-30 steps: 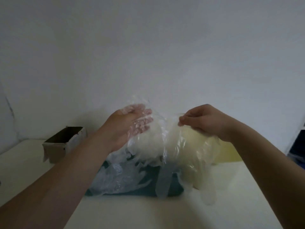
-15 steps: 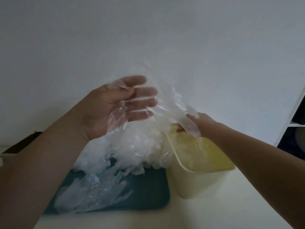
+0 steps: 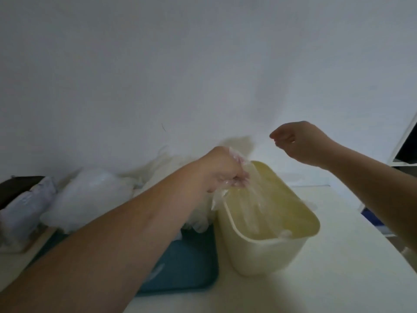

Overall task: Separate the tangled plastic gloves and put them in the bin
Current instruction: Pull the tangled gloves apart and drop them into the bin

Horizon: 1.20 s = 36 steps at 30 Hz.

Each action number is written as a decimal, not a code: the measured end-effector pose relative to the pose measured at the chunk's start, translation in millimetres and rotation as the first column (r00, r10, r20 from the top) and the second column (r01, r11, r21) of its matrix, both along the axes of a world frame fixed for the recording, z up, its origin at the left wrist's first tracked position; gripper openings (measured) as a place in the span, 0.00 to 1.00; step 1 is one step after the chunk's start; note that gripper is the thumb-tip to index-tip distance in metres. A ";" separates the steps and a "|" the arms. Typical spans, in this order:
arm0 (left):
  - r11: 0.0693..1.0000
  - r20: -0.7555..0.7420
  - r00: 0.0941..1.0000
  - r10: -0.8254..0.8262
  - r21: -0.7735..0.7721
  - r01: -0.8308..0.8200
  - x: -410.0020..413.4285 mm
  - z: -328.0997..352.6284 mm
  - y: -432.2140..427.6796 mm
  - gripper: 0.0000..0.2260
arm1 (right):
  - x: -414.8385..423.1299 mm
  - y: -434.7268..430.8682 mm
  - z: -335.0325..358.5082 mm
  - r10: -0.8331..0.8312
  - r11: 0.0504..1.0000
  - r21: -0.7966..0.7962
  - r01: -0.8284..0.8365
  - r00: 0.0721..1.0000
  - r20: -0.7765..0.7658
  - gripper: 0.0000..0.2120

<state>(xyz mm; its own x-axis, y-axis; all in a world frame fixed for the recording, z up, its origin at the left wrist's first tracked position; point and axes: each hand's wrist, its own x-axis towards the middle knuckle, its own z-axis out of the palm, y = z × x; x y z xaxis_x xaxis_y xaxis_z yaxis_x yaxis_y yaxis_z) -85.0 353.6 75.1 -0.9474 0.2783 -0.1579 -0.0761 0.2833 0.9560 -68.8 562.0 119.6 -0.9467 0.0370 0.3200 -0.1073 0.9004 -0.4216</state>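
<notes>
My left hand grips a clear plastic glove at the left rim of the pale yellow bin. The glove hangs down into the bin's opening. My right hand is raised above and behind the bin with loosely curled fingers and nothing visible in it. A heap of tangled clear gloves lies on the teal tray to the left of the bin, partly hidden behind my left forearm.
A cardboard box stands at the far left of the white table. A white wall rises right behind everything. A white shelf edge and something dark blue show at the right border.
My left hand dropped from chest height down to the bin's rim with a glove. My right hand let go of the plastic and rose up to the right.
</notes>
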 end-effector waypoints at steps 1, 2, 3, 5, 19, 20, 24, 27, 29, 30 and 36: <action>0.999 -0.021 1.000 0.000 -0.052 -0.001 -2.5 -2.7 7.4 0.13 | 6.4 -3.1 2.7 0.010 0.999 -0.040 -0.010 1.000 0.008 0.10; 0.994 -0.040 0.999 0.002 -0.105 -0.007 -3.0 -4.6 14.6 0.14 | 15.1 -13.4 5.7 0.064 0.992 -0.110 -0.056 0.995 0.072 0.09; 0.989 -0.054 0.998 0.008 -0.145 -0.016 -4.3 -5.8 19.2 0.19 | 26.9 -26.0 5.4 0.104 0.989 -0.126 -0.083 0.980 0.169 0.09; 0.983 -0.098 0.994 0.042 -0.174 -0.059 -7.1 -7.6 21.9 0.29 | 46.4 -48.1 -1.4 0.140 0.986 0.028 -0.163 0.912 0.386 0.13; 0.968 -0.409 0.887 0.212 -0.039 -0.249 72.7 4.1 -100.5 0.17 | 26.6 -107.3 -61.8 -0.025 0.842 0.362 -0.399 0.643 0.766 0.34; 0.965 -0.431 0.876 0.215 -0.043 -0.258 80.1 2.4 -110.5 0.15 | 30.5 -106.1 -51.7 -0.015 0.870 0.330 -0.367 0.649 0.761 0.36; 0.951 -0.496 0.849 0.183 -0.130 -0.281 107.0 -11.9 -155.5 0.10 | 56.9 -114.4 -9.8 -0.067 0.832 0.441 -0.336 0.728 0.682 0.36; 0.912 -0.516 0.839 0.170 -0.240 -0.332 117.8 -27.0 -187.3 0.07 | 71.7 -138.2 5.2 -0.021 0.797 0.515 -0.317 0.836 0.548 0.28; 0.858 -0.528 0.834 0.157 -0.345 -0.380 120.6 -39.8 -210.0 0.07 | 78.0 -163.0 7.5 0.085 0.805 0.494 -0.329 0.888 0.453 0.25; 0.829 -0.515 0.844 0.148 -0.401 -0.390 121.9 -46.4 -221.4 0.06 | 80.0 -177.1 6.3 0.153 0.809 0.474 -0.348 0.903 0.401 0.24; 0.677 -0.473 0.873 0.121 -0.604 -0.421 136.1 -102.9 -280.8 0.18 | 86.2 -273.6 -49.1 0.544 0.769 0.161 -0.619 0.765 0.344 0.21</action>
<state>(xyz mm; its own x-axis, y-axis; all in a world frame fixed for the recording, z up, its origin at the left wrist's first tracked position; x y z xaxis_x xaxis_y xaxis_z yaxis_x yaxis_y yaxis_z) 51.0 72.8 -27.9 -0.9830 -0.0411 0.1792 0.0505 0.8768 0.4783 17.5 288.4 70.6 -0.8040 -0.5942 -0.0234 -0.5649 0.7755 -0.2820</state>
